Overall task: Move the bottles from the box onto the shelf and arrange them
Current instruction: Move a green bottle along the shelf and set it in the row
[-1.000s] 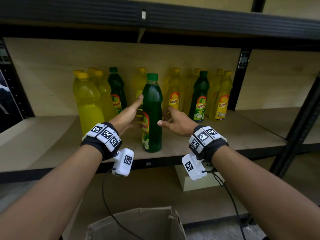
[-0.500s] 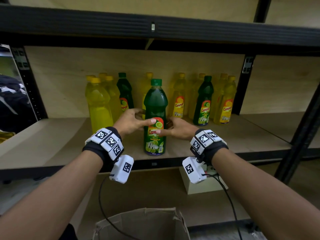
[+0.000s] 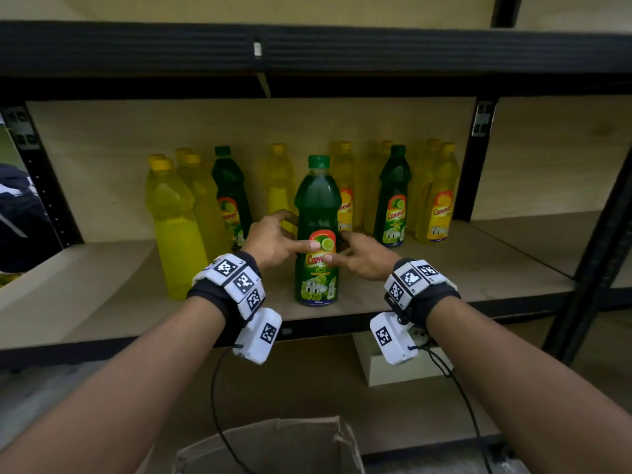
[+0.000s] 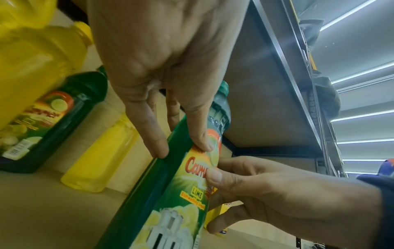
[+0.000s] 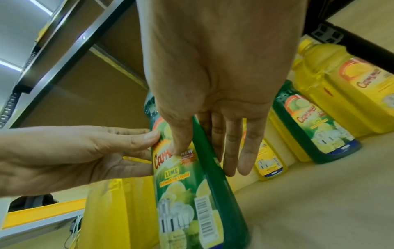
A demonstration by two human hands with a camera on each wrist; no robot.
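Head view: green bottle point(image 3: 316, 230) near shelf point(image 3: 444, 295) edge

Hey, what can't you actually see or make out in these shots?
- Cardboard box interior: head view, cut off by the bottom edge.
- Front green lime bottle brand name: both thumbs cover it.
- Back-row yellow bottles labels: hidden by the front green lime bottle, left hand and right hand.

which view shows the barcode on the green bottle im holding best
The right wrist view: the barcode on the front green bottle is near and unobstructed. The head view shows it small and unreadable; the left wrist view shows only its edge.
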